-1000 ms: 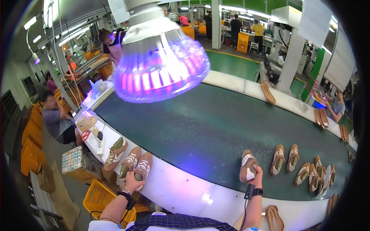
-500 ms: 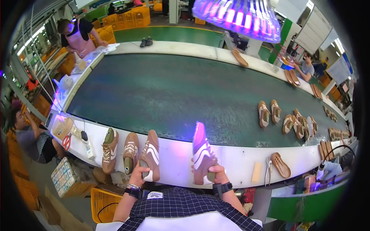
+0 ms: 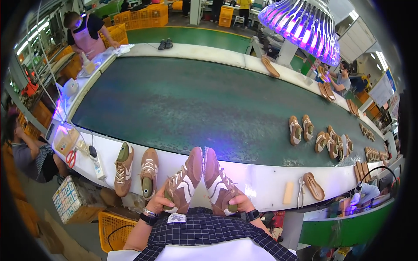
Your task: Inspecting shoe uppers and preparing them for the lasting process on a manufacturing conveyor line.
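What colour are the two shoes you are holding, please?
Brown with white stripes and laces: shoes, seen in the head view.

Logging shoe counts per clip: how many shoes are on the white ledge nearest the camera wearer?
4: two stand loose at left; the left hand and right hand each hold one.

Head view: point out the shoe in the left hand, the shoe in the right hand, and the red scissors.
Left-hand shoe (image 3: 185,185), head view, white side stripe.
Right-hand shoe (image 3: 216,182), head view, laced upper.
Red scissors (image 3: 70,158), head view, handle loops.
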A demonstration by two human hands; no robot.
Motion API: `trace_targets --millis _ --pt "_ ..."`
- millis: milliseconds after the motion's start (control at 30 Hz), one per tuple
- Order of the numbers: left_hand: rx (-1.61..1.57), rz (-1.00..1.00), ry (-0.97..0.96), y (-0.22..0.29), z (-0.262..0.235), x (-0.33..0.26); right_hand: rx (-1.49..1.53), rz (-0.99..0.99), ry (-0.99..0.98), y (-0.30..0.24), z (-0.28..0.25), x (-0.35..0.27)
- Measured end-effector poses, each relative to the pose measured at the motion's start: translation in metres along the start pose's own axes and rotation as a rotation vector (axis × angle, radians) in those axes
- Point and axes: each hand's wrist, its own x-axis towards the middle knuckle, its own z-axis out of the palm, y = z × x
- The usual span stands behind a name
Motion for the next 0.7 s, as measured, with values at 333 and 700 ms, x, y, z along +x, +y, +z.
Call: trace_targets --millis 333,700 --pt "0.076 0.041 0.055 0.009 0.037 0.02 -0.013 0.056 -0.065 -0.029 -0.043 0.004" --pt "0.257 0.54 -0.042 0.02 0.098 0.09 -0.247 -0.505 -0.007 -0.08 -0.019 0.025"
